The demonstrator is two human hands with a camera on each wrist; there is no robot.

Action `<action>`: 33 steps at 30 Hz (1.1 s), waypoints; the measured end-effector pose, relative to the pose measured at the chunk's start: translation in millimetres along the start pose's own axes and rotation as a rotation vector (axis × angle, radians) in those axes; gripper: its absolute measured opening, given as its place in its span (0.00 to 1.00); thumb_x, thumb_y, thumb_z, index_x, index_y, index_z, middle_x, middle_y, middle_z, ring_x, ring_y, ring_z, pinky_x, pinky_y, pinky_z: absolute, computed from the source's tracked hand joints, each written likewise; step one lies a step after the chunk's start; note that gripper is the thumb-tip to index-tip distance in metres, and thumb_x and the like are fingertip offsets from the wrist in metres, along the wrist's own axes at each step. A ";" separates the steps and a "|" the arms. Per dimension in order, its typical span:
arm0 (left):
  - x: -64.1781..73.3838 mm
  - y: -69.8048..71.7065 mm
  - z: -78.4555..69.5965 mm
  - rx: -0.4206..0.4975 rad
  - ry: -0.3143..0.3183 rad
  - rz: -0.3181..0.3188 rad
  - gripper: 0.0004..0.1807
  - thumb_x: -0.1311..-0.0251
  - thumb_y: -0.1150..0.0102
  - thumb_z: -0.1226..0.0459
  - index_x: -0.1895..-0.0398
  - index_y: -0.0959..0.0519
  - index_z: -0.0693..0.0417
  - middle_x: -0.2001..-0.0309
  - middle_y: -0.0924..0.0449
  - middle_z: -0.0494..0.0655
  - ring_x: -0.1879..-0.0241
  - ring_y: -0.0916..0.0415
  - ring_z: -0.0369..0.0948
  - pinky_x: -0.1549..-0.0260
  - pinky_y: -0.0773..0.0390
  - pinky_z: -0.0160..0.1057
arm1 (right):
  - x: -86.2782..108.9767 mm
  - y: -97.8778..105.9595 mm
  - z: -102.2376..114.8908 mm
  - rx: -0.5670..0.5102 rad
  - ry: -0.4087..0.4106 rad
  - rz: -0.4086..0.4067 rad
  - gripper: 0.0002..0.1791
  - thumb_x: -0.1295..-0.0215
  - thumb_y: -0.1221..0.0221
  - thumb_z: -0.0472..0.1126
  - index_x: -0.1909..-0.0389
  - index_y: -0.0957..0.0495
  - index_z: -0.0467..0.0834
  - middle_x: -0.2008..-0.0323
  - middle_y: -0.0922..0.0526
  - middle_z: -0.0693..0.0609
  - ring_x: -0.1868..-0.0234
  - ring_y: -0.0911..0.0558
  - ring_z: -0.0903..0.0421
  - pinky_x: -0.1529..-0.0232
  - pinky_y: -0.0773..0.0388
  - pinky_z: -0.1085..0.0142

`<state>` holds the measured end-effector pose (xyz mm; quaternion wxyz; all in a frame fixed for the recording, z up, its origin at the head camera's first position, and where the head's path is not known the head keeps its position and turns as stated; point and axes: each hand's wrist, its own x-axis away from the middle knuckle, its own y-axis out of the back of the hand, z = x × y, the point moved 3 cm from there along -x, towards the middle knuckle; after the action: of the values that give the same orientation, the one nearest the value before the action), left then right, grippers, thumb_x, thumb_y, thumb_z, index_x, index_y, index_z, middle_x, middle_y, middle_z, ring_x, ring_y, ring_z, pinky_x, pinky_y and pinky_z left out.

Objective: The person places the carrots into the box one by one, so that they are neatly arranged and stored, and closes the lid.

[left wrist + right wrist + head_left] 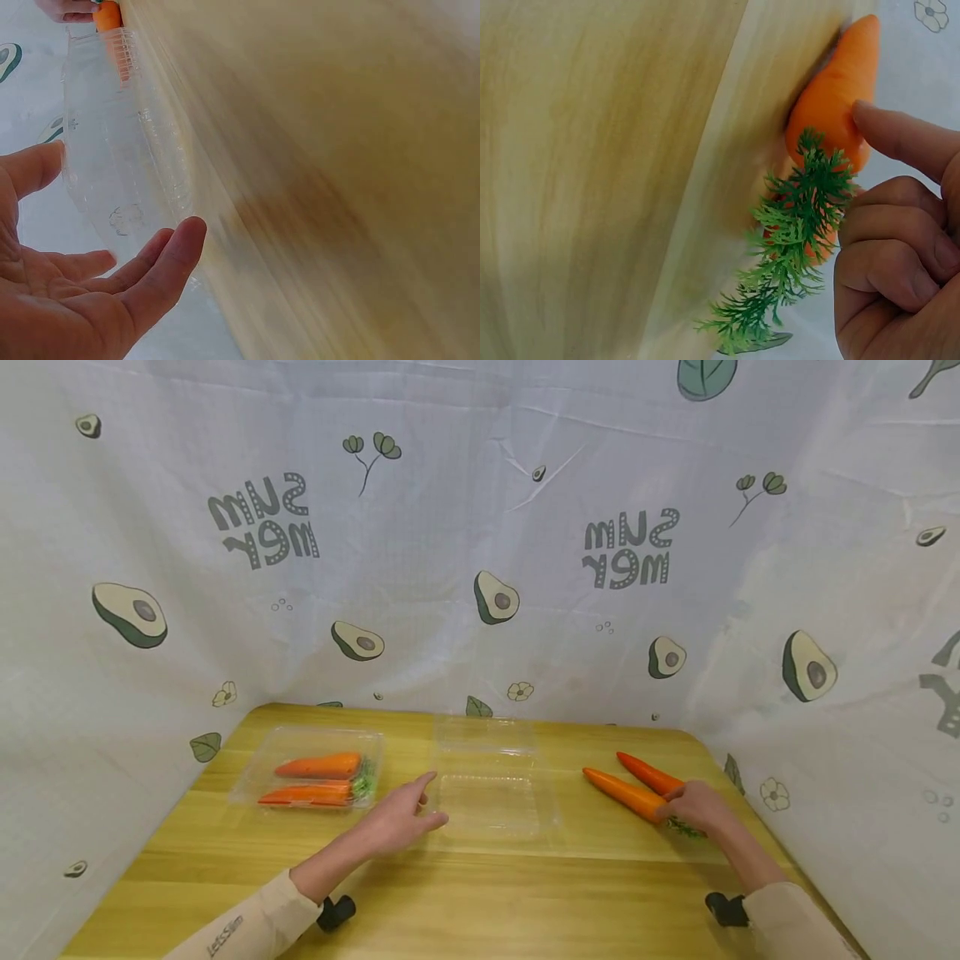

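Note:
My right hand [699, 807] is at the leafy end of an orange carrot [619, 792]. In the right wrist view its thumb presses that carrot's [836, 97] thick end, with the other fingers curled beside the green leafy top [795, 225]. A redder carrot [647, 772] lies just behind, partly covered by the hand. My left hand [401, 822] hovers at the left side of a clear plastic clamshell box [487, 806], its lid raised at the back. In the left wrist view the fingers are spread beside the box [112, 150]; whether any touches it I cannot tell.
To the left, a second clear box [251, 777] holds two carrots [318, 766] with green tops. The wooden table [480, 902] ends at a printed cloth [420, 568] hanging behind and along both sides.

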<state>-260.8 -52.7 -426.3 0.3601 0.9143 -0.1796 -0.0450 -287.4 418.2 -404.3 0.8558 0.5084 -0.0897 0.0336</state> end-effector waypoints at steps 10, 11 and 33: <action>0.7 -0.8 0.5 -0.001 0.007 -0.002 0.44 0.32 0.37 0.51 0.21 0.45 0.57 0.39 0.24 0.62 0.45 0.22 0.54 0.49 0.22 0.56 | 0.2 -3.1 2.0 -0.027 -0.010 0.014 0.26 0.46 0.28 0.48 0.55 0.16 0.31 0.85 0.38 0.56 0.83 0.43 0.60 0.79 0.42 0.67; 0.9 -0.8 0.5 -0.001 0.007 -0.002 0.44 0.32 0.37 0.51 0.21 0.45 0.57 0.39 0.24 0.62 0.45 0.22 0.54 0.49 0.22 0.56 | 1.8 -3.6 1.8 -0.029 -0.013 0.019 0.29 0.45 0.29 0.49 0.52 0.17 0.28 0.87 0.39 0.58 0.84 0.43 0.61 0.80 0.41 0.67; 0.1 0.7 -2.3 -0.011 0.005 0.006 0.44 0.32 0.37 0.51 0.21 0.45 0.56 0.40 0.24 0.63 0.45 0.21 0.55 0.50 0.22 0.57 | 3.4 -21.0 -14.5 -0.434 -0.086 0.092 0.46 0.35 0.34 0.46 0.29 0.43 0.21 0.90 0.44 0.60 0.88 0.47 0.63 0.83 0.42 0.69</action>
<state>-260.4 -51.8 -424.2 0.3655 0.9120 -0.1811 -0.0429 -279.3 420.8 -428.6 0.9381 0.3085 -0.1544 0.0309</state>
